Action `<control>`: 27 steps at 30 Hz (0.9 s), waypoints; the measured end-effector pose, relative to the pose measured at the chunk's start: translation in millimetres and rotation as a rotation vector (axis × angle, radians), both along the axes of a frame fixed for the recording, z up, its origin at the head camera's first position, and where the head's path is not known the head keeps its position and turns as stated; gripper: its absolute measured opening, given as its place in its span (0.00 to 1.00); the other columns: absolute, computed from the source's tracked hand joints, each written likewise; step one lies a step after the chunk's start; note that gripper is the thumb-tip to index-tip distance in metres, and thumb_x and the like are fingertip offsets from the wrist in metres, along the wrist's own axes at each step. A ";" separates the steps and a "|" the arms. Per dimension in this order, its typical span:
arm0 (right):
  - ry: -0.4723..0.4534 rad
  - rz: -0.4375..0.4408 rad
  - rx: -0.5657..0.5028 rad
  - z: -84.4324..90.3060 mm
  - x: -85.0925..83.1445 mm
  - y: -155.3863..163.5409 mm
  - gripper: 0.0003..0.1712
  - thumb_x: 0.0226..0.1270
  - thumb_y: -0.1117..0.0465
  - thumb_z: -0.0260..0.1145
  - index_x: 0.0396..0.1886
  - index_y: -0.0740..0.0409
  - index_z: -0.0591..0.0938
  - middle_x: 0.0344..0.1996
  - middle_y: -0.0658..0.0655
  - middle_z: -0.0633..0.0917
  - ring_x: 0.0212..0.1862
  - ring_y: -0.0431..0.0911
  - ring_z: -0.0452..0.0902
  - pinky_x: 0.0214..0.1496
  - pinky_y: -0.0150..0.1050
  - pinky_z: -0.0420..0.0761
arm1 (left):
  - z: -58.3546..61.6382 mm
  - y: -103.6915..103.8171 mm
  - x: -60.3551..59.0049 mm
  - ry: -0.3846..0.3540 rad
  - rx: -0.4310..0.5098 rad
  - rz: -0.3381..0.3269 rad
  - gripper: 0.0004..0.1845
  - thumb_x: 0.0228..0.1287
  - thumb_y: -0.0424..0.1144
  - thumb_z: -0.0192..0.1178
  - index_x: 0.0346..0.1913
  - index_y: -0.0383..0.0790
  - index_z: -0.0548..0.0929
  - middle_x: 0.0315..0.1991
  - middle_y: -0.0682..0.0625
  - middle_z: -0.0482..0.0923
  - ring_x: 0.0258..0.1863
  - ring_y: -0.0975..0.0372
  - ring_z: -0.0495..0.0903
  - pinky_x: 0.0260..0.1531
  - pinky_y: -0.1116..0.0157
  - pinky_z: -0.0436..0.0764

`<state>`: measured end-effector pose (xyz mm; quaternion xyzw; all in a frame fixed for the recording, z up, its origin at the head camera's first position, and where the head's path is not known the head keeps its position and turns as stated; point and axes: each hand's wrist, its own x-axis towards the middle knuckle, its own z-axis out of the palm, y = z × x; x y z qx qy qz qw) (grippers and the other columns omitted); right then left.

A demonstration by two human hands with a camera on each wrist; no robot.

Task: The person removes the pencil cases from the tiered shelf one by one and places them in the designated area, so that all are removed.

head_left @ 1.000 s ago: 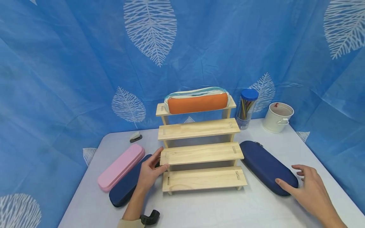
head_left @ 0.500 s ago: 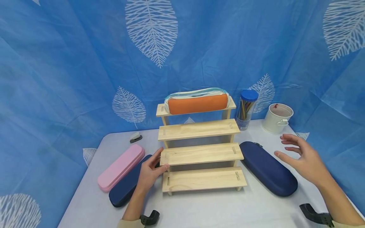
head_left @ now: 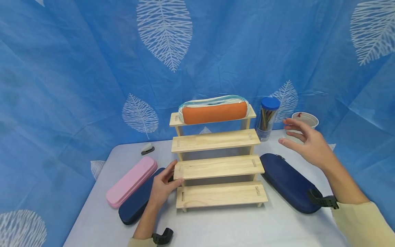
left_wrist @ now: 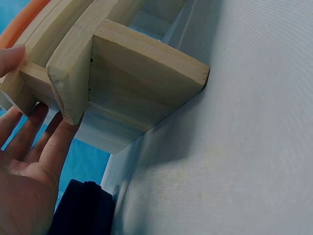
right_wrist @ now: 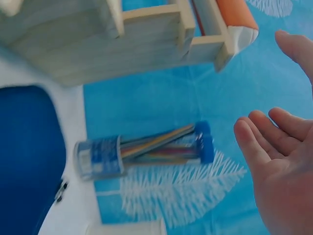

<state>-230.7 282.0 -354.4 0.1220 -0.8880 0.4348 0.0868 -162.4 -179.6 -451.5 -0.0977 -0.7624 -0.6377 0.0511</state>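
A stepped wooden shelf stands in the middle of the table. At its left end my left hand holds the third board down, thumb on the front edge and fingers around the end; the left wrist view shows these fingers against the wood. My right hand is in the air with nothing in it, fingers spread and slightly bent, to the right of the clear jar of coloured pencils. It partly covers a white pail. An orange and white pencil case lies on the top board.
A dark blue zipped case lies right of the shelf, under my right wrist. On the left are a pink case, another navy case partly behind my left hand, and a small stapler. Blue curtains surround the table.
My right hand has lifted off the dark blue case on the right and moved up and leftward, toward the pencil jar. The left hand has stayed on the shelf.
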 end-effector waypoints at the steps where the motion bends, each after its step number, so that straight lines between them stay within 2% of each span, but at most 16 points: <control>1: 0.005 0.013 -0.015 2.6 -4.0 -3.3 0.45 0.61 0.53 0.71 0.74 0.49 0.60 0.66 0.58 0.68 0.61 0.58 0.69 0.45 0.16 0.70 | -0.5 0.2 -0.3 0.004 0.000 0.001 0.38 0.56 0.32 0.70 0.69 0.31 0.65 0.68 0.38 0.64 0.61 0.46 0.70 0.51 0.60 0.77; 4: 0.024 0.053 -0.065 10.1 -14.1 -11.9 0.46 0.61 0.57 0.72 0.75 0.48 0.58 0.66 0.58 0.67 0.62 0.56 0.68 0.48 0.17 0.70 | -4.7 1.0 -2.8 0.022 -0.002 -0.012 0.38 0.57 0.31 0.69 0.69 0.31 0.65 0.68 0.36 0.64 0.61 0.45 0.70 0.51 0.60 0.77; 9: 0.021 0.105 -0.108 20.4 -32.4 -28.1 0.49 0.60 0.57 0.72 0.76 0.45 0.56 0.68 0.58 0.65 0.64 0.54 0.66 0.53 0.22 0.71 | -21.5 -2.0 -8.8 0.016 0.014 -0.004 0.38 0.57 0.33 0.70 0.70 0.38 0.66 0.67 0.42 0.66 0.60 0.49 0.72 0.50 0.63 0.78; 11: 0.008 0.122 -0.110 24.2 -40.3 -35.0 0.50 0.60 0.55 0.72 0.76 0.42 0.55 0.69 0.57 0.64 0.66 0.55 0.65 0.58 0.30 0.73 | -27.0 -4.7 -9.8 0.014 0.022 0.012 0.38 0.56 0.34 0.71 0.70 0.41 0.67 0.67 0.44 0.67 0.60 0.51 0.73 0.50 0.64 0.78; 15: -0.027 0.150 -0.119 31.3 -53.6 -43.1 0.51 0.59 0.52 0.72 0.76 0.39 0.53 0.72 0.54 0.60 0.67 0.57 0.62 0.62 0.50 0.69 | -31.2 -8.7 -11.0 0.051 0.024 0.016 0.38 0.56 0.36 0.71 0.70 0.41 0.68 0.68 0.41 0.65 0.61 0.51 0.71 0.52 0.62 0.76; 17: -0.047 0.162 -0.132 34.4 -59.9 -45.2 0.52 0.59 0.52 0.72 0.76 0.38 0.52 0.72 0.53 0.59 0.68 0.58 0.61 0.62 0.57 0.68 | -31.3 -10.0 -11.0 0.058 0.021 0.016 0.38 0.56 0.36 0.71 0.70 0.41 0.68 0.68 0.41 0.65 0.62 0.51 0.71 0.53 0.61 0.76; 21: -0.077 0.160 -0.124 40.8 -70.9 -48.9 0.53 0.59 0.50 0.72 0.77 0.36 0.50 0.73 0.52 0.57 0.69 0.57 0.60 0.62 0.60 0.67 | -29.6 -9.7 -10.4 0.044 0.011 0.006 0.38 0.57 0.34 0.70 0.70 0.40 0.66 0.68 0.40 0.64 0.62 0.50 0.70 0.54 0.60 0.75; 27: -0.100 0.171 -0.057 50.6 -87.5 -57.4 0.56 0.57 0.47 0.73 0.77 0.39 0.48 0.74 0.53 0.55 0.70 0.57 0.58 0.63 0.60 0.65 | -13.1 -2.3 -3.8 0.022 0.012 -0.012 0.38 0.57 0.31 0.69 0.70 0.32 0.64 0.68 0.36 0.62 0.61 0.45 0.69 0.52 0.61 0.76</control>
